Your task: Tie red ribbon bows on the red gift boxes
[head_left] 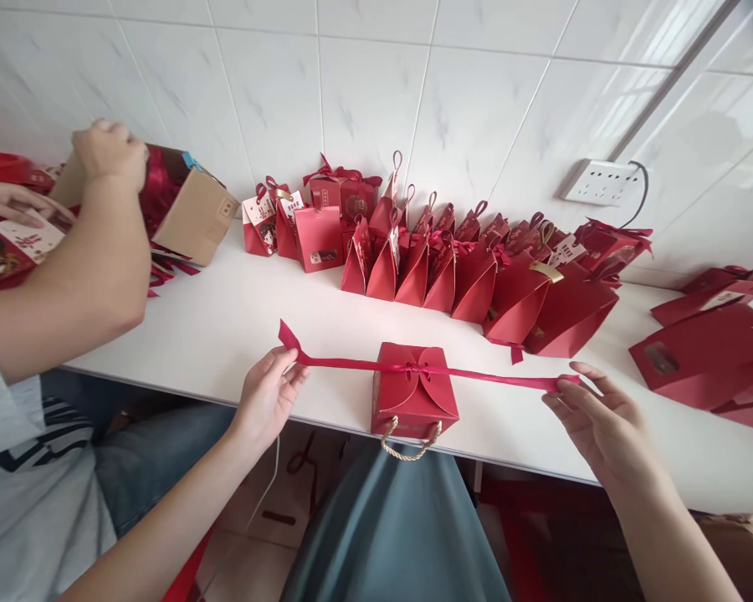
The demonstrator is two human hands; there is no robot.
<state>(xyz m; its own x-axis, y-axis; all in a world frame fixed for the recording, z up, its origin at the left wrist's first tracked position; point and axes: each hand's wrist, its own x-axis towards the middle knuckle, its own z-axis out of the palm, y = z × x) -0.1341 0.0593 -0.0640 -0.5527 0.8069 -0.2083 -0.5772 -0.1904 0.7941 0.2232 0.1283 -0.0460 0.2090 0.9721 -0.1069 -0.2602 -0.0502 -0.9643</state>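
A small red gift box [414, 401] with a gold rope handle [409, 456] stands at the front edge of the white table [276, 309]. Across its top runs a dark red ribbon [489, 378], crossed or knotted at the middle of the lid and stretched out to both sides. My left hand [269, 397] pinches one end, a short tail sticking up past the fingers. At the other end, my right hand [593, 410] pinches the ribbon between thumb and finger. Both hands are apart from the box itself.
Several red gift boxes [414, 267] line the wall, with more at the right [703, 351]. On the left a co-worker's arm [88, 242] reaches by an open cardboard box [201, 213] of ribbons. A white power strip [602, 182] is on the wall.
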